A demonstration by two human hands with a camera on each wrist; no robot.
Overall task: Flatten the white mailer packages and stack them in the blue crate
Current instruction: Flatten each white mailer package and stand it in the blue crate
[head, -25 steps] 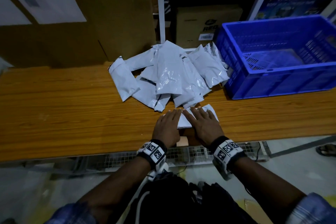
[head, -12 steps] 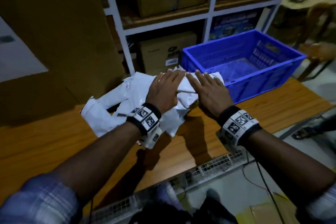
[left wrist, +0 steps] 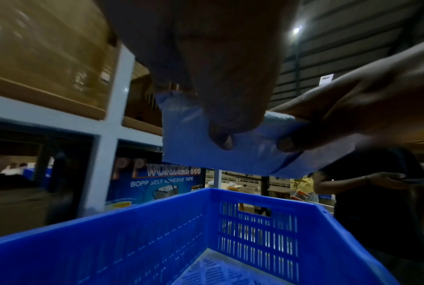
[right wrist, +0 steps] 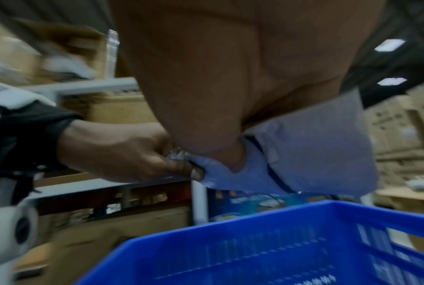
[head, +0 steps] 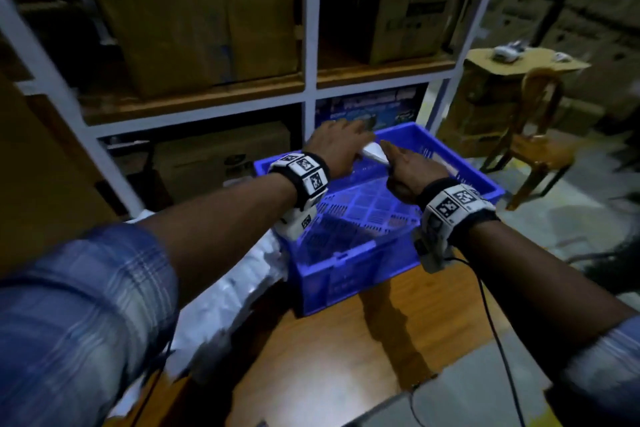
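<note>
Placing one flattened mailer [head: 374, 153] over the blue crate [head: 346, 255]
Mailer is pinched by left hand [head: 337, 146] and right hand [head: 410, 168]; crate floor appears bare; lowering flat is judged next

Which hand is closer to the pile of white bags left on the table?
Left. The left hand holds the mailer over the crate's pile side. The right hand is farther from the pile.
</note>
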